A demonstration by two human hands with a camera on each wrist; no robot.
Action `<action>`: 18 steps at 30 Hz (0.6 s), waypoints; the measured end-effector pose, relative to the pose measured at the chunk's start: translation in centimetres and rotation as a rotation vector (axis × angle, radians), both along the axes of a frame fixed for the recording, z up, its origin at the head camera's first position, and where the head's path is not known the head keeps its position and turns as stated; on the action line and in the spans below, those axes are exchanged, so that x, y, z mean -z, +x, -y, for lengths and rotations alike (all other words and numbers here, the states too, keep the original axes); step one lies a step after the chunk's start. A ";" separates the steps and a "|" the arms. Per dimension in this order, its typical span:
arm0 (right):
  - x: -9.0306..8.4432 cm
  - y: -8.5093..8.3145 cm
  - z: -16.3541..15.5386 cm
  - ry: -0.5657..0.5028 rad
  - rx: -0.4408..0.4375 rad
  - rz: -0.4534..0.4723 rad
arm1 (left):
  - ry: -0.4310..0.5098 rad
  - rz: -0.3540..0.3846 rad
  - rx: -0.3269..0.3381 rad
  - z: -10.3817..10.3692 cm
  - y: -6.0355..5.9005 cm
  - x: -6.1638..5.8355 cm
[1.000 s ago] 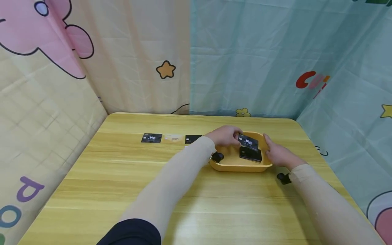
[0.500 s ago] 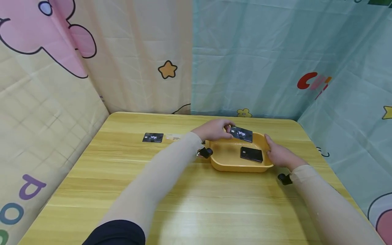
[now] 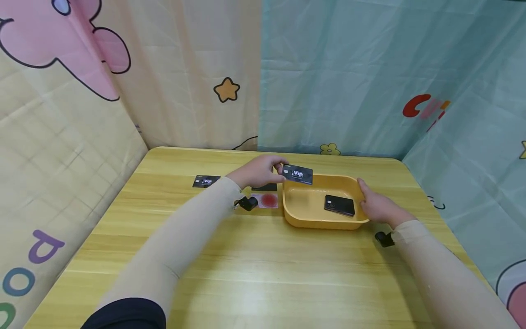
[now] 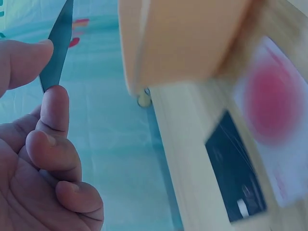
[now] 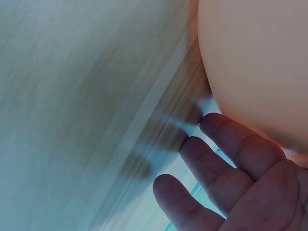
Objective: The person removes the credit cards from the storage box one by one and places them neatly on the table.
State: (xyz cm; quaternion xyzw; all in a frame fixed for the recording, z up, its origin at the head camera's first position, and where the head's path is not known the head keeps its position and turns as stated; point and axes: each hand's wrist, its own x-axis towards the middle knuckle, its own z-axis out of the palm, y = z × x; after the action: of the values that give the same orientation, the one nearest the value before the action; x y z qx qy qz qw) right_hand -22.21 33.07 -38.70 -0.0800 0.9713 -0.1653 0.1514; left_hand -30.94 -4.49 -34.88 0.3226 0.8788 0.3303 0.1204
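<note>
The left hand (image 3: pixel 256 170) pinched a black VIP card (image 3: pixel 297 174) between thumb and fingers, holding it in the air just above the upper-left rim of the yellow tray (image 3: pixel 300 218), at the centre of the head view. The right hand (image 3: pixel 378 206) lay with relaxed fingers against the tray's right wall, gripping nothing.

By the look of it the work was well along: a black card (image 3: pixel 207 181), a second dark card (image 3: pixel 265 187) and a pale card with a red spot (image 3: pixel 265 200) lay on the table (image 3: pixel 255 269) left of the tray, and one dark card (image 3: pixel 339 204) remained inside it.

Compared with a second earlier, the lifted card had travelled from over the tray's middle to its upper-left edge, and the left arm had drawn leftward, uncovering the red-spotted card.
</note>
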 end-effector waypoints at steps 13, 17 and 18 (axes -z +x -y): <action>0.0 -0.5 -0.2 0.019 0.007 0.011 | 0.008 0.050 -0.112 7.7 0.9 2.4; 0.0 -0.5 -0.2 0.019 0.003 0.003 | 0.000 0.078 -0.156 9.7 1.6 3.1; 0.0 -0.5 -0.3 0.017 0.000 0.004 | 0.000 0.083 -0.165 10.2 1.7 3.3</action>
State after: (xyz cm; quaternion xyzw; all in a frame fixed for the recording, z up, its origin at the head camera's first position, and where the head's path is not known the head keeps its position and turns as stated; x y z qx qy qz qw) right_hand -22.69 33.33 -38.67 -0.0785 0.9724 -0.1570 0.1539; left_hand -29.24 -14.68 -38.21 0.2351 0.8968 0.3519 0.1290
